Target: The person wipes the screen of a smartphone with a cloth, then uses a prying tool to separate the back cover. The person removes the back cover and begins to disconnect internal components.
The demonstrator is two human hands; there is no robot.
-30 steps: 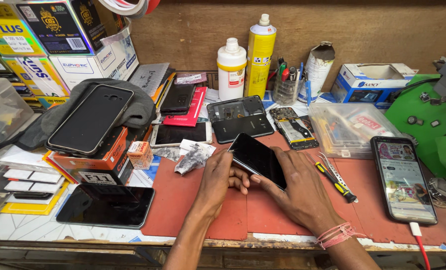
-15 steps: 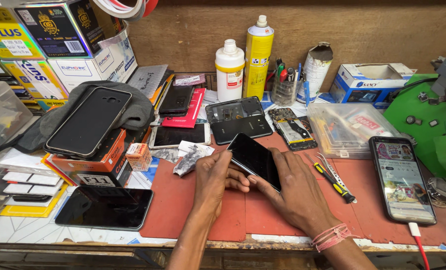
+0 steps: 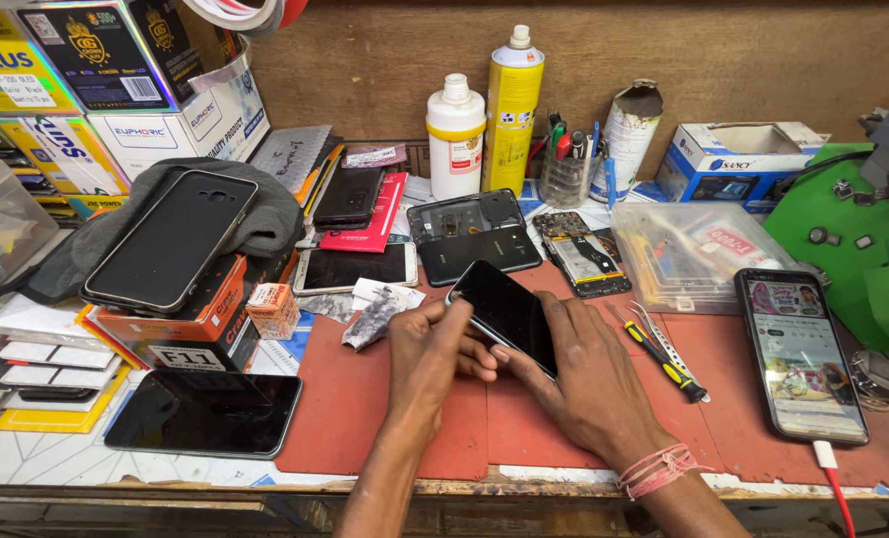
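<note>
The dark phone (image 3: 504,314) was propped at a tilt over the red mat (image 3: 365,418) on the worktop, screen not lifted, left hand (image 3: 429,354) pinching its near edge, right hand (image 3: 584,384) steadying underneath, so barely started.

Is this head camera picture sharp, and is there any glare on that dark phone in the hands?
Head view: mostly sharp, evenly lit, with soft shadows under the left hand and right hand; the dark phone shows only a faint sheen; the charging phone glows brightly; straight edges bow slightly near the corners, suggesting a wide lens.
</note>
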